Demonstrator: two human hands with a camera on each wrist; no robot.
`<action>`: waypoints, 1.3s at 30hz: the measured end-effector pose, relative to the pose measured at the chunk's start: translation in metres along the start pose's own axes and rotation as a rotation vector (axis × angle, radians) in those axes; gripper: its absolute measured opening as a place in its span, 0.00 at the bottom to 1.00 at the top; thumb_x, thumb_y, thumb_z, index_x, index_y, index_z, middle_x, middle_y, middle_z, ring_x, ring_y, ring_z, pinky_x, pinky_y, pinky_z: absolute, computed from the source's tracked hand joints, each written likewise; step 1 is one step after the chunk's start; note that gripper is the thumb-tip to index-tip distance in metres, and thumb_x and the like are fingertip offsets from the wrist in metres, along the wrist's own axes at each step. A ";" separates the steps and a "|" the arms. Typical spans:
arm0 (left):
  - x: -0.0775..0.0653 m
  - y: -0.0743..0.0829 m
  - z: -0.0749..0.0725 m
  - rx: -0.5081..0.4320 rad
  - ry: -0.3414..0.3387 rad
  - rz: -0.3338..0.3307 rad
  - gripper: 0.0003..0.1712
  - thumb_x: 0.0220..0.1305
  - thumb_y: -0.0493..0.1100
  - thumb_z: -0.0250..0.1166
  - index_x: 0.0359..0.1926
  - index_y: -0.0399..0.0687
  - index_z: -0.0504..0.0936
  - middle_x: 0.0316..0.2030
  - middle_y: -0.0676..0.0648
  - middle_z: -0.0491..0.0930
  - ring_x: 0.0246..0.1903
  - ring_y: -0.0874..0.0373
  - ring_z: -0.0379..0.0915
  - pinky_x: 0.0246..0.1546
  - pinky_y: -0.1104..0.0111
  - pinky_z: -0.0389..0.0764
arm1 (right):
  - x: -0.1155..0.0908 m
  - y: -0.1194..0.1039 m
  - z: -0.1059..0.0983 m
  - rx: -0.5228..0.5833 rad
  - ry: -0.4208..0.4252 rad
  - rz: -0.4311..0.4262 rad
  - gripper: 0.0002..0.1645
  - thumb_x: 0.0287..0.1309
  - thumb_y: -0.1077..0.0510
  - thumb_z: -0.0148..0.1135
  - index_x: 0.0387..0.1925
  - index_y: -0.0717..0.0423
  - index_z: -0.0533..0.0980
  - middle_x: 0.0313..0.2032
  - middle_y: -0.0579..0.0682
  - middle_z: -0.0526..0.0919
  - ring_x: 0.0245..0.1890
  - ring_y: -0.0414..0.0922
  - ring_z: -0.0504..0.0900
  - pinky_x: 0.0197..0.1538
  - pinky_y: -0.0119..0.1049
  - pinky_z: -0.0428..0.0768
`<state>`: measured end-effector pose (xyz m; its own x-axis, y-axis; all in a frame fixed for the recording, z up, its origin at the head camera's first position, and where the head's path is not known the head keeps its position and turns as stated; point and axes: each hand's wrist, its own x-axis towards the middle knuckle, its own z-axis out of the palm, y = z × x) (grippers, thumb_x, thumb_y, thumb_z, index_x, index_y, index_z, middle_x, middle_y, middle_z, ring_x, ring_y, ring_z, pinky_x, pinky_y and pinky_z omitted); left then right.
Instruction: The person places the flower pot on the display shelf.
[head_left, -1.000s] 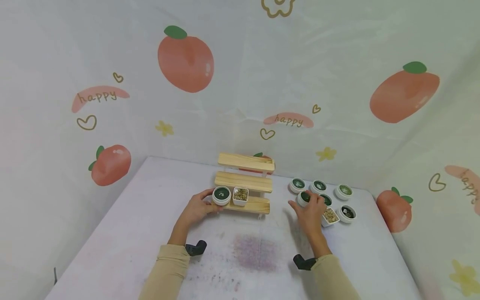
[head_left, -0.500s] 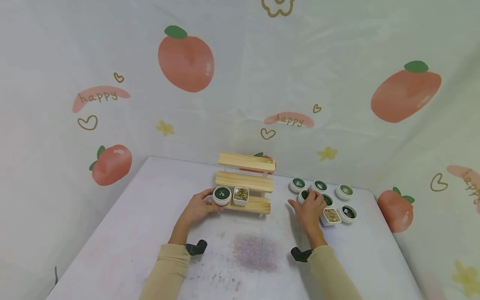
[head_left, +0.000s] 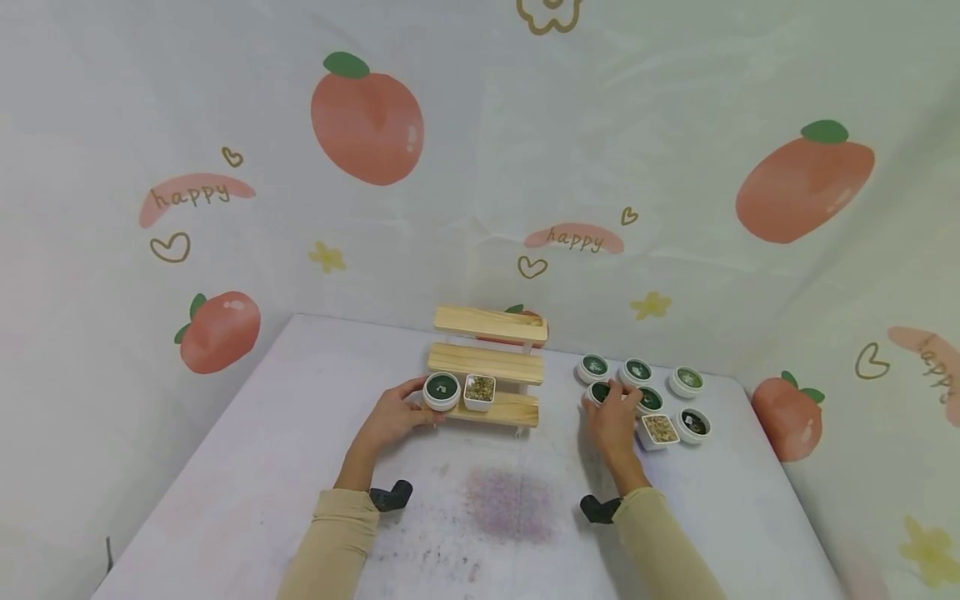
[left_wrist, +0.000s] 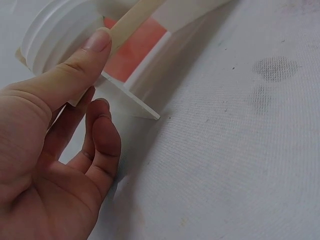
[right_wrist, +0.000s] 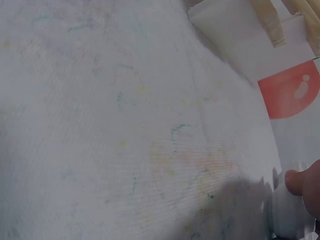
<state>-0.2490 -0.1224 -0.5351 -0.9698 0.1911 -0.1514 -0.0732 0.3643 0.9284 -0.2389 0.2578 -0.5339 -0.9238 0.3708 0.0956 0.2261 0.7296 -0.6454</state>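
On the left end of the bottom tier of a wooden three-tier shelf [head_left: 517, 410] sits a round white pot [head_left: 442, 392] with a dark green top. My left hand [head_left: 390, 418] holds this pot from the left, thumb [left_wrist: 90, 55] against its ribbed side. Beside it stands a square white pot [head_left: 479, 393] filled with greenish-brown bits. To the right of the shelf, my right hand [head_left: 615, 422] grips another round green-topped pot [head_left: 597, 392], partly hidden by the fingers. In the right wrist view, the thumb [right_wrist: 295, 182] touches that white pot's side [right_wrist: 287, 215].
Around the right hand stand several round pots [head_left: 686, 381] and a square pot [head_left: 658, 431] of pale bits. Behind the table [head_left: 300, 467] hangs a printed cloth [head_left: 465, 167]. Black wrist mounts [head_left: 392, 497] stick out from both sleeves.
My right hand has closed its thumb in on the round green-topped pot and shifted slightly left, uncovering the pot behind it. The left hand stays on its pot.
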 end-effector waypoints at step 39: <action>0.002 -0.003 0.002 -0.012 0.014 -0.022 0.51 0.46 0.49 0.83 0.72 0.51 0.72 0.16 0.55 0.70 0.21 0.60 0.65 0.29 0.68 0.67 | -0.053 -0.069 -0.011 0.286 0.048 -0.326 0.43 0.48 0.58 0.81 0.62 0.66 0.70 0.54 0.63 0.74 0.46 0.52 0.75 0.43 0.30 0.72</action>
<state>-0.2502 -0.1214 -0.5384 -0.9712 0.1698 -0.1673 -0.0975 0.3577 0.9287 -0.2024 0.1937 -0.4861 -0.9156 0.1788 0.3601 -0.1761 0.6269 -0.7589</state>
